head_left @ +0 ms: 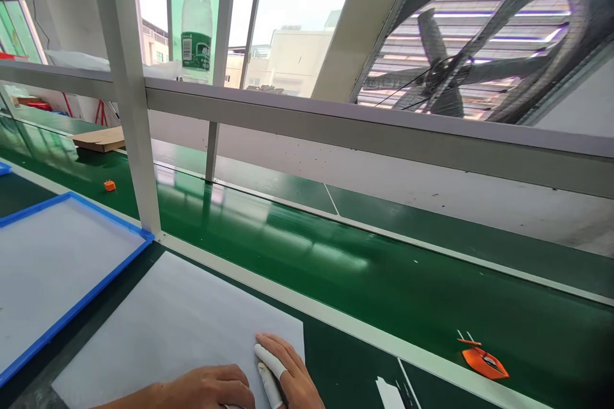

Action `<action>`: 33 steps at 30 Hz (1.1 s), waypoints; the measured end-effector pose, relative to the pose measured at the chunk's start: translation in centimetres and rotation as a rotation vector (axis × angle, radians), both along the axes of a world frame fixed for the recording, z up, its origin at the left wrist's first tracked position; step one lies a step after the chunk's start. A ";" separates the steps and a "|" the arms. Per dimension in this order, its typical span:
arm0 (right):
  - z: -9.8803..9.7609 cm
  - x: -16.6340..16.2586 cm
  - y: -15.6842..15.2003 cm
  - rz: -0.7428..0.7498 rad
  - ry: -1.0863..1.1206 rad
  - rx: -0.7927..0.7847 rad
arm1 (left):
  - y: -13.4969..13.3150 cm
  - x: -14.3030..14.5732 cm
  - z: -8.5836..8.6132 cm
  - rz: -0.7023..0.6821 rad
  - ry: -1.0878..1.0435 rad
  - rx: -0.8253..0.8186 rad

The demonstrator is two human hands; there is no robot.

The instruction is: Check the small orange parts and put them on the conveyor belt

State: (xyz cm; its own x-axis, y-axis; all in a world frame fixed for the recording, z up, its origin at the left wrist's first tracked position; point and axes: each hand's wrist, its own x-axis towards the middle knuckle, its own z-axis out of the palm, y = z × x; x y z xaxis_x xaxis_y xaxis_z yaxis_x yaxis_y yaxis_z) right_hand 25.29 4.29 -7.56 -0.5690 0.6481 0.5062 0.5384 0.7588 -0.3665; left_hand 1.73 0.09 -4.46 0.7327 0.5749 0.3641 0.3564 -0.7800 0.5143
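A white sheet (182,326) lies on the dark green bench in front of me. My right hand (292,374) rests on its right part, fingers stretched out and close together, two of them wearing white finger cots (269,361). Just left of it, my left hand (213,388) is low over the sheet with its fingers curled. A bit of something whitish shows under those fingers at the bottom edge of the picture. What it is, I cannot make out.
A white panel with a blue border (103,291) lies to the left. Beyond a pale rail runs a green conveyor belt (288,255), carrying orange pieces (484,363) and a cardboard piece (100,139). A metal post (129,96) supports a shelf holding a plastic bottle (196,25). White strips (389,393) lie right.
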 end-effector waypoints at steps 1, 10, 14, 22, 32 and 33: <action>0.0 0.0 0.0 0.003 -0.004 0.002 | 0.1 0.0 0.1 0.027 0.009 0.022; -0.1 0.0 0.0 -0.038 0.011 0.014 | 0.6 -1.0 0.6 0.177 0.080 0.201; -0.8 0.3 0.2 -0.002 -0.003 0.035 | 0.4 -1.0 0.8 0.201 0.173 0.219; -1.1 0.7 0.4 0.029 -0.036 -0.018 | 0.4 -1.3 2.0 0.173 0.270 0.163; 2.0 -1.0 -0.9 -0.025 0.049 -0.104 | 0.0 -0.8 1.3 0.239 0.209 0.041; 2.6 -1.3 -1.1 -0.023 0.059 -0.114 | -0.1 -0.9 1.1 0.248 0.193 0.045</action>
State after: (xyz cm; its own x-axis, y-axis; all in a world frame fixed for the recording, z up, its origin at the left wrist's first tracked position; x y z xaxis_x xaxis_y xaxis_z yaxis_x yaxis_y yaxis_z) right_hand 23.97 3.15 -4.96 -0.5245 0.7161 0.4605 0.5305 0.6980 -0.4810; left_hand 0.86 0.00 -3.35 0.6302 0.7313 0.2609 0.6266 -0.6775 0.3853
